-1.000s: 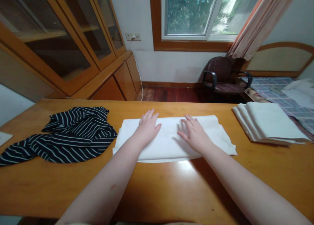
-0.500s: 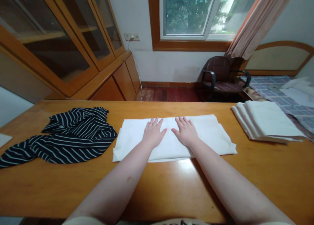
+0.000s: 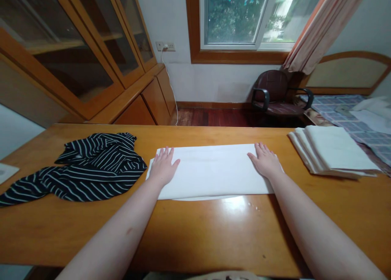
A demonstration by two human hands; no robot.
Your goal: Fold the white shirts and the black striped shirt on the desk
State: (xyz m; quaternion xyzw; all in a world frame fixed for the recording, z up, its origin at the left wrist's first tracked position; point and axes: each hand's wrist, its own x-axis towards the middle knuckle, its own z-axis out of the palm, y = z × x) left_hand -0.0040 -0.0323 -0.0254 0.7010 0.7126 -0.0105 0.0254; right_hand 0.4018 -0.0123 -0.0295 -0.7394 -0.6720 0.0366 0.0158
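Note:
A white cloth (image 3: 210, 172), folded into a long flat rectangle, lies in the middle of the wooden table (image 3: 195, 231). Palm down on its left end rests my left hand (image 3: 164, 166), fingers stretched out. My right hand (image 3: 265, 160) lies flat near the cloth's right end, its fingers also apart. Neither hand grips anything. Parts of both short ends are hidden under my hands and wrists.
A crumpled black garment with white stripes (image 3: 100, 170) lies left of the cloth. At the table's right stands a stack of folded white cloths (image 3: 342, 149). Beyond the table are a dark red armchair (image 3: 273, 92), a glass-door cabinet (image 3: 119, 84) and a bed (image 3: 336, 105).
My hands have slid apart over the cloth, the left one leftward and the right one rightward, from near its middle to its ends. The cloth's side corners no longer stick out as far.

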